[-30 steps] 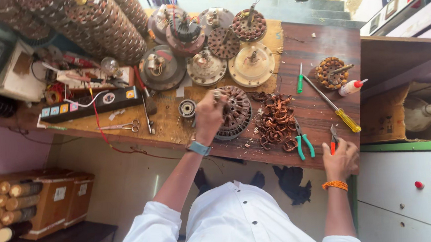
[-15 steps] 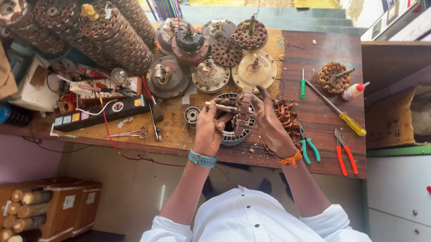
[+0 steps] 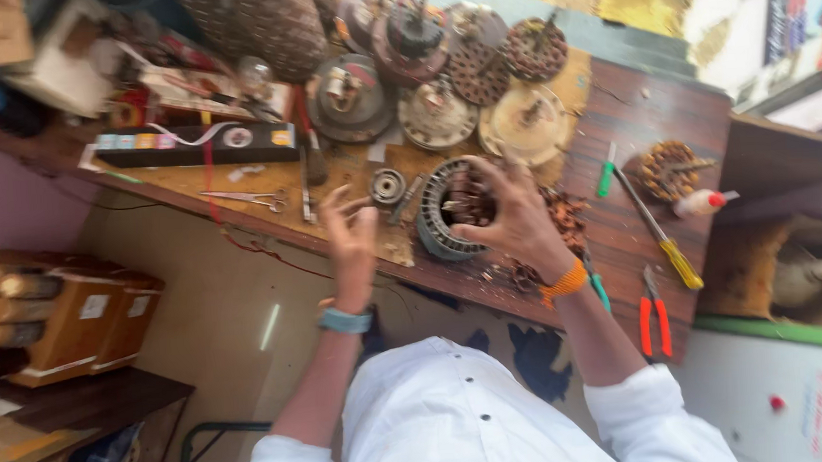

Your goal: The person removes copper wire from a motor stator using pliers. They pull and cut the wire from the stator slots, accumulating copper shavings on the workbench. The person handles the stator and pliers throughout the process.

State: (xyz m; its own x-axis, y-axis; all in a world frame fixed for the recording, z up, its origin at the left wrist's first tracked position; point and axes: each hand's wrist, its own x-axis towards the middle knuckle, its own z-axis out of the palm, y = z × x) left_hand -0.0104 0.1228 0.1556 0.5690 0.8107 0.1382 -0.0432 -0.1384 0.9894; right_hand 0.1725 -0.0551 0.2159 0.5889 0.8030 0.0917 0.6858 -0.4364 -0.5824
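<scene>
Stator core (image 3: 448, 212), ring-shaped and laminated, sits at the near edge of the wooden workbench (image 3: 621, 237), just beside the heap of stripped copper wire (image 3: 562, 217). Half a second back I had both hands on it; now my left hand (image 3: 350, 239) has lifted off and hangs open beside it, fingers spread, touching nothing. My right hand (image 3: 515, 217) stays over the ring, fingers curled into its middle, so the grip has passed to that one side.
</scene>
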